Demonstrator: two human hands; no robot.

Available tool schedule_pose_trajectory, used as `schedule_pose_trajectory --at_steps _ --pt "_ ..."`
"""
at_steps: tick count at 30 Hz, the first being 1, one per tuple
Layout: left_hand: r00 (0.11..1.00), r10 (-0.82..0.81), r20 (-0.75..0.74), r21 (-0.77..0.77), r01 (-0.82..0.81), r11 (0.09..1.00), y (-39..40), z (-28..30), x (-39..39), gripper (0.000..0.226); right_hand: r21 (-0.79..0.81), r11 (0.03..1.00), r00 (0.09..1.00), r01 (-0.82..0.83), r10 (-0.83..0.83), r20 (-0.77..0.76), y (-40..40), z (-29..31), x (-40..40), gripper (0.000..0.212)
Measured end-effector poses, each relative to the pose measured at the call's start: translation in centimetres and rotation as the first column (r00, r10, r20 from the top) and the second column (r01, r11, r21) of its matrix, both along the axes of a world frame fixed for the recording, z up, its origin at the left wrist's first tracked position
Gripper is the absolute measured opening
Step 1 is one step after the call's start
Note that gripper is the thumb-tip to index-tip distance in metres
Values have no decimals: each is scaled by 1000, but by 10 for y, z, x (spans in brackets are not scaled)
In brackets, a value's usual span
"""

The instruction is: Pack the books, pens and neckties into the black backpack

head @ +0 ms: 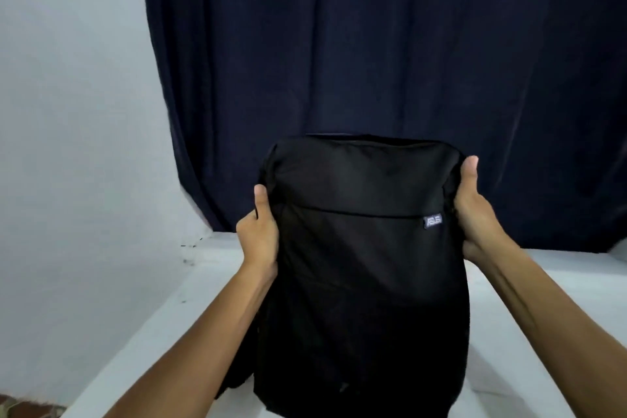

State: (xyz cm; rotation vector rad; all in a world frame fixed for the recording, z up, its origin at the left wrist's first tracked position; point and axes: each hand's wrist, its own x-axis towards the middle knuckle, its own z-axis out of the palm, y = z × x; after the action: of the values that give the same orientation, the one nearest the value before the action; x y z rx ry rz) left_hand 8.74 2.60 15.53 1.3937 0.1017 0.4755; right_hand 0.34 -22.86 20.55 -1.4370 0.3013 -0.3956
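Above the white desk (pixel 529 285), the left hand (pixel 258 237) and right hand (pixel 475 210) grip the upright black backpack (pixel 363 258) by its sides.

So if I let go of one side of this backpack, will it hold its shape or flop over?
Probably flop: the backpack is soft fabric, creased near the top. It likely needs both grips, left hand and right hand. How heavy it is can't be told.

I see a plain black backpack (pixel 363 248) with a small grey label (pixel 433 221) at its 2 o'clock, a dark navy curtain (pixel 373 44) at 12, a pale grey-white wall (pixel 68 112) at 9, and a white table (pixel 529 298) underneath.
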Motion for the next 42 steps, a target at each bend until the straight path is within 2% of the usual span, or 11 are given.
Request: schedule_pose_trajectory --at_steps 9,16,20,23,25,28,30,33,37,40,42 --pt "978 -112 -176 -113 93 989 -142 -9 95 64 8 993 992 115 -115 -44 -134 12 76 86" --pt "966 -82 -246 -139 48 989 -182 -19 157 67 15 978 977 210 -210 38 -181 -6 142 89" --pt "945 -181 -272 -111 157 981 -181 -18 169 62 -33 981 980 193 -191 46 -192 -20 156 78" --pt "979 -178 -96 -43 174 984 -173 -17 153 51 -205 946 962 250 -218 167 -188 -36 142 56" --pt "971 -45 234 175 3 985 -167 -26 124 53 -388 840 908 379 -256 333 -176 -53 116 59" --pt "730 -218 647 589 -297 752 -168 -57 79 73 -645 577 842 501 -152 518 -143 -86 80 78" --pt "702 -407 585 774 -333 538 -173 -80 67 82 -773 402 866 490 -127 483 -125 -111 76 87" --pt "789 -454 413 907 -312 283 -177 -109 85 88 -887 179 902 426 -158 401 -121 -140 90 89" --pt "870 -418 261 965 -250 82 -181 -117 109 89 -948 180 960 264 -149 239 -134 -136 107 89" --pt "886 -422 192 981 -189 50 -180 -107 100 89 -965 211 984 157 -116 135 -140 -127 103 94" --pt "864 -477 164 985 -118 125 -170 -92 84 88 -959 266 995 98 -61 85 -135 -118 90 93"
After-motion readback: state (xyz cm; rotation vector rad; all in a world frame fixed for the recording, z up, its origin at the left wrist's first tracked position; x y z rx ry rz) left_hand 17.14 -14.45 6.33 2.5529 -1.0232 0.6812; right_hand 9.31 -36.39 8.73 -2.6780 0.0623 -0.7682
